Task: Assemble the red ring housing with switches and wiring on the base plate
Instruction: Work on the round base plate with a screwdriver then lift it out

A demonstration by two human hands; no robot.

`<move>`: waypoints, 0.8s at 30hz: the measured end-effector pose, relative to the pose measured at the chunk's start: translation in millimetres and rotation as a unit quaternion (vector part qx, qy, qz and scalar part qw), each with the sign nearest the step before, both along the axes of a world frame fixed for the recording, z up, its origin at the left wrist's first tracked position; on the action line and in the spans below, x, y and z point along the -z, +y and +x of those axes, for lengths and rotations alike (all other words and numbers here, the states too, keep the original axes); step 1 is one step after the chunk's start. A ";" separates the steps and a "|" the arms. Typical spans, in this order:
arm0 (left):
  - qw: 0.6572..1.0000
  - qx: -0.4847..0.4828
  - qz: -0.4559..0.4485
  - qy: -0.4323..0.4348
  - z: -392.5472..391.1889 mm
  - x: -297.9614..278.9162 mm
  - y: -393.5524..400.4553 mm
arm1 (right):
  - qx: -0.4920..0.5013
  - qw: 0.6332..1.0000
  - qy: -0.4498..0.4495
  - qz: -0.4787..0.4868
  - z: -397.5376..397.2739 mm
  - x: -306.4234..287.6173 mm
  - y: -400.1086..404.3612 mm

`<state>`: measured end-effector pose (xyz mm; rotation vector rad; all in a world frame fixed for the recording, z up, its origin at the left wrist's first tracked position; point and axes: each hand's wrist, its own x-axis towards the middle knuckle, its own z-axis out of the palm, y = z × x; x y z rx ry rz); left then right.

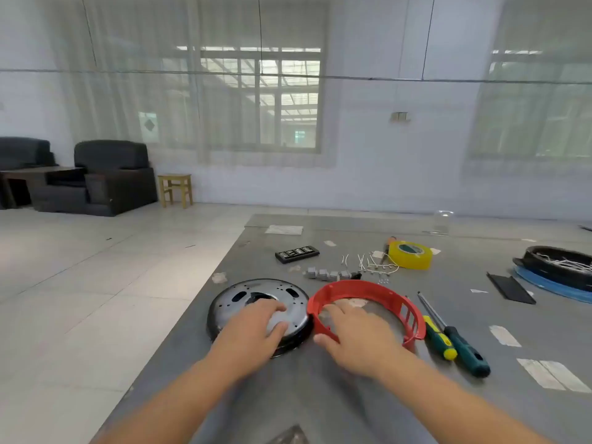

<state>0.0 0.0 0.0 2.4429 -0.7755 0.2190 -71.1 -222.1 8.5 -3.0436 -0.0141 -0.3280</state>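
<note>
Left hand (256, 328) rests flat on the base plate (237, 294); right hand (355, 334) grips the red ring housing (368, 288), screwdrivers (448, 338) just beside, near the desk's (352, 395) left edge.

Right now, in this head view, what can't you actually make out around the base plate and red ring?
- Base plate: near half covered by the left hand.
- Red ring: near left rim hidden under the right hand; whether the fingers hold it is unclear.
- Grey switches and white wires: too small and blurred to count.
- Black tray: cut off by the right edge.
</note>
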 end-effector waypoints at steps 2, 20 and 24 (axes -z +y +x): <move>0.998 -0.020 0.051 -0.044 14.4 10.9 -12.3 | 0.053 0.994 -0.020 -0.093 7.8 17.2 4.6; 0.983 -0.055 0.150 -0.095 36.4 48.3 -15.2 | 0.003 0.970 -0.207 -0.127 15.0 61.2 -8.1; 0.980 -0.084 0.154 -0.091 38.1 51.1 -13.2 | 0.005 0.969 -0.209 -0.132 12.9 57.9 -7.3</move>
